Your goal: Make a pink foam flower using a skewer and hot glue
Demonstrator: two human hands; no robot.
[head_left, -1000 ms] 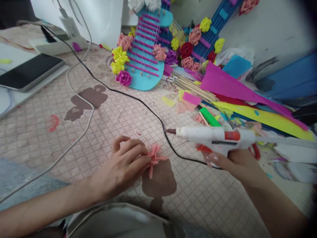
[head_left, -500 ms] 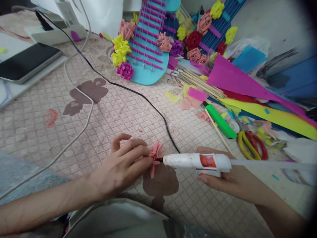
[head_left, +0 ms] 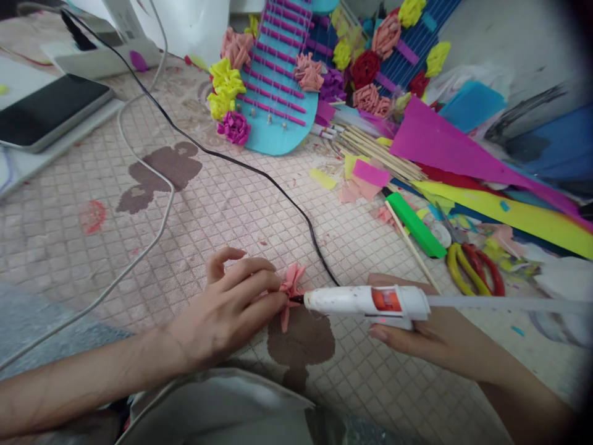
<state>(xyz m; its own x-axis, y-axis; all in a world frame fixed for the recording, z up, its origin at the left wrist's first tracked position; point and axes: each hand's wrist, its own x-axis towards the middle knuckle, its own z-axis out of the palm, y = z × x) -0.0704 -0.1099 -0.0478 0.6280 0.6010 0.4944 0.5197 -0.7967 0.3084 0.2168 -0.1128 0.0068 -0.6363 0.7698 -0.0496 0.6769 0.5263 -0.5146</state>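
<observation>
Between the fingertips of my left hand [head_left: 241,300] is a small pink paper flower [head_left: 291,285], held low over the patterned tablecloth [head_left: 222,216]. My right hand [head_left: 417,337] is wrapped round a white hot glue gun [head_left: 347,300], which points left. Its dark nozzle tip meets the middle of the flower, or lies right against it. A pale glue stick [head_left: 486,303] juts from the gun's back end. The palm and most fingers of my right hand are hidden behind the gun.
A black cord [head_left: 259,170] and a white cable [head_left: 162,228] cross the cloth. Scissors [head_left: 467,269], a green box-cutter-like tool [head_left: 416,224], thin sticks [head_left: 380,151] and coloured paper [head_left: 463,142] lie at the right. Behind stands a blue piece with paper flowers [head_left: 278,133]. A phone [head_left: 50,111] lies left.
Both hands, the flower and the glue gun stay almost where they were. The view has shifted very slightly, so the background sits a little differently.
</observation>
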